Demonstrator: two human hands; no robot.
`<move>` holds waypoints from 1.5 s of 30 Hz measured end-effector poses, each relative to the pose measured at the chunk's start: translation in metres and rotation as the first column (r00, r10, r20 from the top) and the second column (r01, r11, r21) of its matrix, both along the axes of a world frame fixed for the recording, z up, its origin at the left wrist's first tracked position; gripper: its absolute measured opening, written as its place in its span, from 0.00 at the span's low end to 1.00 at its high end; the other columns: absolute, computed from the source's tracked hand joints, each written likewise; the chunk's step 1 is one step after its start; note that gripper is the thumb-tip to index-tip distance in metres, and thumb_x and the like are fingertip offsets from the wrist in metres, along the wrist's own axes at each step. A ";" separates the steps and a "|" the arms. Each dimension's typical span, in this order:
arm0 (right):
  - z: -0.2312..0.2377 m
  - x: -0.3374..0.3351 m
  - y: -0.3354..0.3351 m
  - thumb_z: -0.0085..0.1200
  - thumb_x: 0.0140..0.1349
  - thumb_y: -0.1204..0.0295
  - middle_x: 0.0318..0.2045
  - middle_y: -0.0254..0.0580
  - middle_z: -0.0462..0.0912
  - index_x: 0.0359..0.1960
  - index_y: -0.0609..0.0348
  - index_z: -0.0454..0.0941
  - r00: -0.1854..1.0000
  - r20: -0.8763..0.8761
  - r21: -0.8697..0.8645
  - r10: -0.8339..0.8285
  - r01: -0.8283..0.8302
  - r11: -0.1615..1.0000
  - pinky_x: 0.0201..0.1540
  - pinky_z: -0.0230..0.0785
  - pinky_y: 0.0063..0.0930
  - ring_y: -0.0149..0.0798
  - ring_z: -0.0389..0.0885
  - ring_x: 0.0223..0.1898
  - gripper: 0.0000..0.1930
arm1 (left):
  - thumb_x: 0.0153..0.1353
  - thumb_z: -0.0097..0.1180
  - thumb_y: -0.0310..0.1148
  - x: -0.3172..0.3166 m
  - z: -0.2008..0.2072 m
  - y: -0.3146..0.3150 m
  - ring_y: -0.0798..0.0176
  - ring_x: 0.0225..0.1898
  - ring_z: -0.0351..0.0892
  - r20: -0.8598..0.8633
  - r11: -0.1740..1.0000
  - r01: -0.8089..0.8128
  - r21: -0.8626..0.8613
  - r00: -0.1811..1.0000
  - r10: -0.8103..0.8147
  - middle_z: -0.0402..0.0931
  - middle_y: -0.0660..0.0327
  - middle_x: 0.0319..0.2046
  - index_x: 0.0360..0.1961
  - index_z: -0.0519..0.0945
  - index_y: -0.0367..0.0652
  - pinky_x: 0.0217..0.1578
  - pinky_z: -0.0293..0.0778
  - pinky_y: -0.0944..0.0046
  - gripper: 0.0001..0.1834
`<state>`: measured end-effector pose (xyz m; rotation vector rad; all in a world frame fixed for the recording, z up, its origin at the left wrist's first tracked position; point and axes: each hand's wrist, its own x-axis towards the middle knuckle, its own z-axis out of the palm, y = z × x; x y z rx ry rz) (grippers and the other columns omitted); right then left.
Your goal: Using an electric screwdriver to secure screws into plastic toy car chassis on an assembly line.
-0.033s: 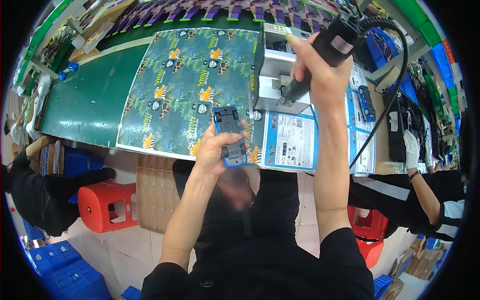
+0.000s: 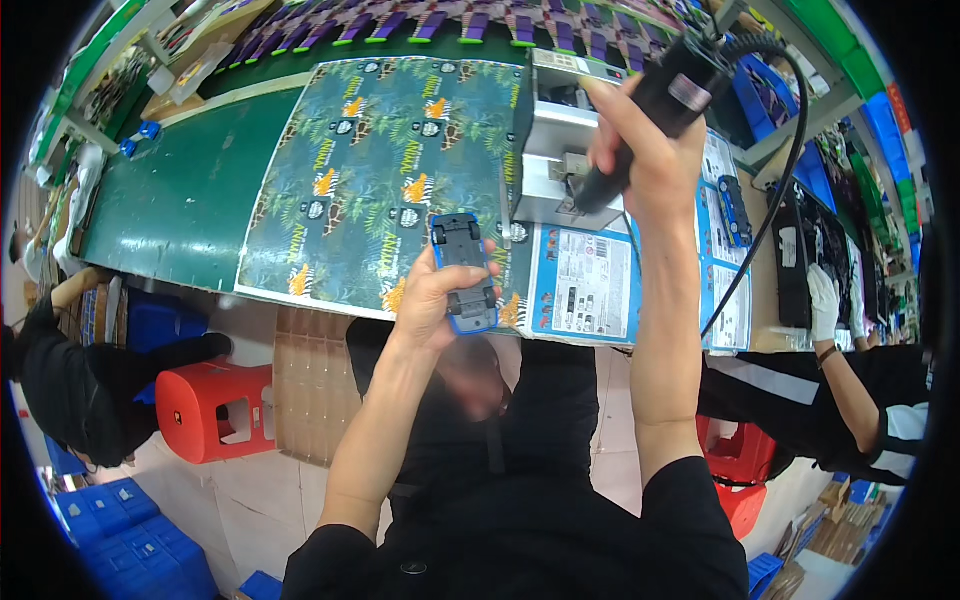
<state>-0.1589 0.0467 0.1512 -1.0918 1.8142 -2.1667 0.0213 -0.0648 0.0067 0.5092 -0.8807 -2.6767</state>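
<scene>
Head view: an upturned blue toy car with a black underside (image 2: 459, 243) is gripped by the left hand (image 2: 428, 298) over the near edge of a green animal-patterned sheet (image 2: 372, 195); a black cylindrical corded tool (image 2: 672, 92) is gripped by the right hand (image 2: 655, 165) beside a silver box-shaped device (image 2: 560, 135).

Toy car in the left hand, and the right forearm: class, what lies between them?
In the head view, rightward from the toy car: fingertips of the left hand, then the animal-print sheet and the blue-and-white printed panel, before the right forearm.
</scene>
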 end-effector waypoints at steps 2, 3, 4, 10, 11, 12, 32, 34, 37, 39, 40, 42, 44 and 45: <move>-0.009 0.013 0.013 0.59 0.61 0.72 0.16 0.31 0.68 0.30 0.56 0.71 0.978 0.169 -0.082 0.119 -0.107 0.991 0.19 0.61 0.27 0.29 0.66 0.12 0.08 | 0.52 0.55 0.16 0.000 -0.002 0.002 0.59 0.41 0.81 -0.001 0.999 -0.043 0.006 0.999 0.043 0.77 0.53 0.47 0.58 0.69 0.39 0.37 0.83 0.55 0.29; -0.011 0.025 0.021 0.56 0.63 0.71 0.17 0.32 0.67 0.33 0.56 0.70 0.961 0.223 -0.197 0.165 -0.122 0.973 0.19 0.62 0.27 0.29 0.66 0.13 0.06 | 0.52 0.55 0.17 -0.001 0.000 0.002 0.59 0.41 0.81 -0.001 0.998 -0.058 -0.006 0.998 0.058 0.77 0.53 0.47 0.58 0.69 0.39 0.37 0.83 0.55 0.29; -0.010 0.037 0.034 0.52 0.65 0.70 0.18 0.32 0.66 0.35 0.57 0.70 0.941 0.276 -0.300 0.198 -0.111 0.947 0.20 0.62 0.27 0.29 0.65 0.14 0.06 | 0.52 0.55 0.17 -0.003 0.002 0.006 0.58 0.41 0.81 0.000 0.998 -0.056 -0.009 0.998 0.056 0.77 0.53 0.47 0.58 0.69 0.39 0.37 0.83 0.55 0.29; -0.024 0.090 0.031 0.52 0.65 0.72 0.18 0.39 0.68 0.38 0.61 0.67 0.878 0.152 -0.471 0.453 -0.339 0.814 0.21 0.68 0.30 0.32 0.67 0.14 0.08 | 0.50 0.58 0.18 -0.001 0.005 0.003 0.59 0.37 0.82 -0.009 0.997 -0.078 -0.004 0.997 0.078 0.77 0.54 0.43 0.52 0.69 0.37 0.36 0.83 0.56 0.25; -0.027 0.093 0.028 0.54 0.63 0.74 0.19 0.40 0.69 0.38 0.61 0.67 0.874 0.168 -0.474 0.456 -0.334 0.815 0.21 0.69 0.30 0.32 0.68 0.14 0.08 | 0.50 0.58 0.18 0.000 0.005 0.003 0.59 0.37 0.82 -0.005 0.998 -0.068 -0.005 0.998 0.068 0.77 0.54 0.43 0.51 0.69 0.37 0.36 0.83 0.56 0.25; -0.030 0.094 0.027 0.54 0.63 0.74 0.19 0.40 0.69 0.38 0.61 0.67 0.873 0.167 -0.474 0.459 -0.337 0.814 0.21 0.69 0.30 0.32 0.68 0.14 0.08 | 0.50 0.58 0.18 0.000 0.005 0.002 0.59 0.37 0.82 -0.001 0.998 -0.059 -0.005 0.998 0.059 0.77 0.54 0.43 0.51 0.69 0.37 0.36 0.83 0.57 0.25; -0.050 0.099 0.005 0.62 0.55 0.73 0.16 0.33 0.70 0.32 0.57 0.65 0.792 -0.004 -0.336 0.610 -0.576 0.745 0.18 0.68 0.25 0.29 0.68 0.12 0.14 | 0.48 0.59 0.19 -0.005 -0.004 -0.001 0.62 0.37 0.83 0.025 0.998 0.030 0.049 0.999 -0.032 0.80 0.56 0.41 0.47 0.74 0.36 0.35 0.81 0.59 0.21; -0.050 0.099 0.005 0.62 0.55 0.72 0.16 0.33 0.70 0.32 0.57 0.65 0.791 0.029 -0.360 0.612 -0.562 0.744 0.18 0.68 0.25 0.28 0.67 0.11 0.14 | 0.48 0.59 0.19 -0.005 -0.003 -0.002 0.61 0.37 0.83 0.034 0.997 0.034 0.068 0.999 -0.036 0.80 0.56 0.41 0.47 0.74 0.36 0.35 0.81 0.58 0.22; -0.047 0.103 0.004 0.63 0.56 0.70 0.16 0.33 0.70 0.32 0.56 0.65 0.799 0.051 -0.392 0.599 -0.536 0.748 0.19 0.67 0.25 0.28 0.68 0.11 0.15 | 0.48 0.59 0.19 -0.004 0.000 -0.003 0.61 0.37 0.83 0.045 0.998 0.022 0.064 0.999 -0.025 0.79 0.55 0.40 0.47 0.73 0.36 0.36 0.81 0.58 0.22; -0.048 0.101 0.005 0.63 0.56 0.70 0.16 0.33 0.70 0.32 0.56 0.65 0.804 0.062 -0.390 0.592 -0.526 0.756 0.19 0.67 0.25 0.28 0.67 0.12 0.15 | 0.48 0.58 0.20 -0.005 0.001 -0.002 0.61 0.37 0.83 0.059 0.998 0.019 0.063 0.998 -0.023 0.79 0.55 0.40 0.47 0.73 0.36 0.36 0.81 0.58 0.21; -0.049 0.100 0.007 0.63 0.57 0.69 0.16 0.33 0.70 0.32 0.56 0.65 0.806 0.076 -0.388 0.586 -0.518 0.762 0.20 0.67 0.25 0.29 0.67 0.12 0.15 | 0.49 0.58 0.20 -0.006 0.002 -0.002 0.61 0.37 0.83 0.075 0.998 0.014 0.064 0.997 -0.018 0.79 0.55 0.40 0.47 0.73 0.36 0.36 0.81 0.58 0.21; -0.049 0.100 0.010 0.64 0.57 0.68 0.17 0.33 0.70 0.32 0.56 0.65 0.811 0.085 -0.389 0.579 -0.508 0.768 0.20 0.67 0.25 0.29 0.68 0.12 0.16 | 0.49 0.58 0.20 -0.007 0.000 -0.002 0.60 0.37 0.83 0.062 0.998 0.020 0.064 0.998 -0.024 0.79 0.54 0.40 0.47 0.73 0.35 0.36 0.81 0.58 0.21; -0.050 0.101 0.013 0.64 0.57 0.67 0.17 0.34 0.70 0.32 0.56 0.66 0.815 0.090 -0.395 0.573 -0.499 0.772 0.20 0.67 0.26 0.29 0.68 0.13 0.16 | 0.49 0.58 0.20 -0.008 -0.001 -0.001 0.60 0.37 0.83 0.049 0.998 0.026 0.057 0.998 -0.029 0.79 0.54 0.40 0.47 0.73 0.35 0.36 0.81 0.57 0.21; -0.050 0.101 0.013 0.64 0.57 0.67 0.17 0.34 0.71 0.33 0.57 0.66 0.808 0.090 -0.401 0.582 -0.505 0.764 0.20 0.67 0.26 0.29 0.68 0.14 0.16 | 0.54 0.59 0.26 -0.008 0.001 0.001 0.60 0.36 0.83 0.045 0.998 0.004 0.061 0.999 -0.007 0.79 0.54 0.40 0.47 0.73 0.36 0.35 0.81 0.57 0.19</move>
